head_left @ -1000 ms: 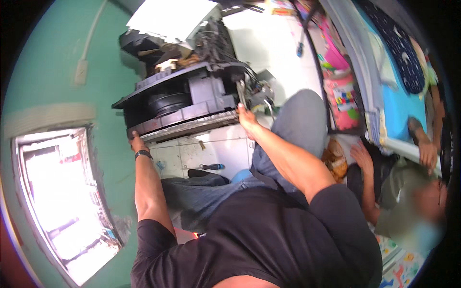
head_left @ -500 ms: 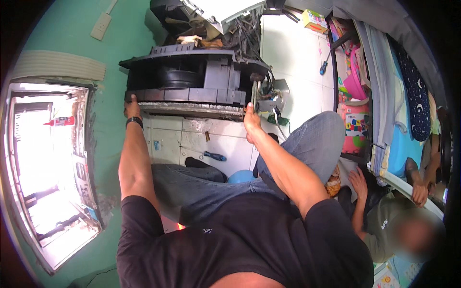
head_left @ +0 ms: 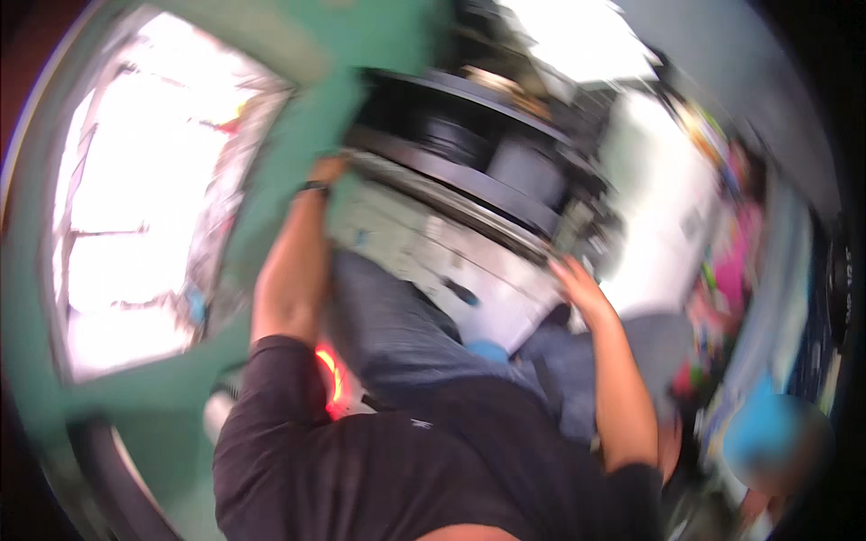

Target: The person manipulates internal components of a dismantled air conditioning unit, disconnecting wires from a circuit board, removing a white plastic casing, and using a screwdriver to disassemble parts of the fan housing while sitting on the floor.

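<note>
An opened air conditioner (head_left: 492,149) lies across the floor in front of me, blurred by motion. Its dark housing shows a round black fan drum (head_left: 453,140), and a greyish finned coil (head_left: 433,197) runs along its near edge. My left hand (head_left: 330,168), with a dark band at the wrist, is closed round the left end of that edge. At the right end of the coil, my right hand (head_left: 582,287) has its fingers stretched out; blur hides whether they touch. Between my legs and the unit lies a blue-handled screwdriver (head_left: 460,291) on the tiles.
A bright wall opening (head_left: 135,198) is at the left in a green wall (head_left: 298,225). Loose parts (head_left: 586,221) sit beside the unit's right end. Pink and coloured items (head_left: 740,252) line the right side, near a bed. Another person is at the lower right.
The whole view has turned and blurred, so the unit appears tilted and further right. My right hand's thumb lay on the coil end before; now its fingers are extended there. My left hand stays at its end.
</note>
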{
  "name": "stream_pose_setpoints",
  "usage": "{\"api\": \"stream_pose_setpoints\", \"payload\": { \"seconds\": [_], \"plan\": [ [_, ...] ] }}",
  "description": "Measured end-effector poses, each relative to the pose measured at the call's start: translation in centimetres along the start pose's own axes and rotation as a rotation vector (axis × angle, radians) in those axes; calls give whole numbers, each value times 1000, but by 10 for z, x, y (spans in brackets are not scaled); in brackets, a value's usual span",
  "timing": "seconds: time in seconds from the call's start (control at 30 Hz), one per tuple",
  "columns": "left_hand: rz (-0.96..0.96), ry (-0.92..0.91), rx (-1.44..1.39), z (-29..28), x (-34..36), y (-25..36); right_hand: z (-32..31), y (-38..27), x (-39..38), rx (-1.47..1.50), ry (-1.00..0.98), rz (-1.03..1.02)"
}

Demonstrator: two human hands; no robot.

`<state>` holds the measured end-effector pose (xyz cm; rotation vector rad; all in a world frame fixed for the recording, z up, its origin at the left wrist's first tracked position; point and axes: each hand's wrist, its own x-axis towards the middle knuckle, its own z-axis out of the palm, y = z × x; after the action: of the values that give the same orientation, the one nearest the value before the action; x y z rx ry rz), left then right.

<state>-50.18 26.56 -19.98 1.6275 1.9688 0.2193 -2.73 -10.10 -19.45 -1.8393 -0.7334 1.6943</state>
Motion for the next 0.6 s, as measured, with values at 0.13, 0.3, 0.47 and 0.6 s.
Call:
{"api": "stream_pose_setpoints", "payload": {
  "seconds": [0.13, 0.3, 0.47, 0.6],
  "plan": [
    [89, 6, -252, -48, -62, 26, -36, 9, -27, -232, 36, -139],
    [150, 395, -291, -102, -191, -24, -74, -8, -71, -340, 119, -156],
    [172, 639, -142, -168, -267, -48, -125, -29, -116, -73, 236, -220],
    [-52, 857, 27, -228, -253, -87, -143, -45, -137, -295, 412, -250]
  ]
}}
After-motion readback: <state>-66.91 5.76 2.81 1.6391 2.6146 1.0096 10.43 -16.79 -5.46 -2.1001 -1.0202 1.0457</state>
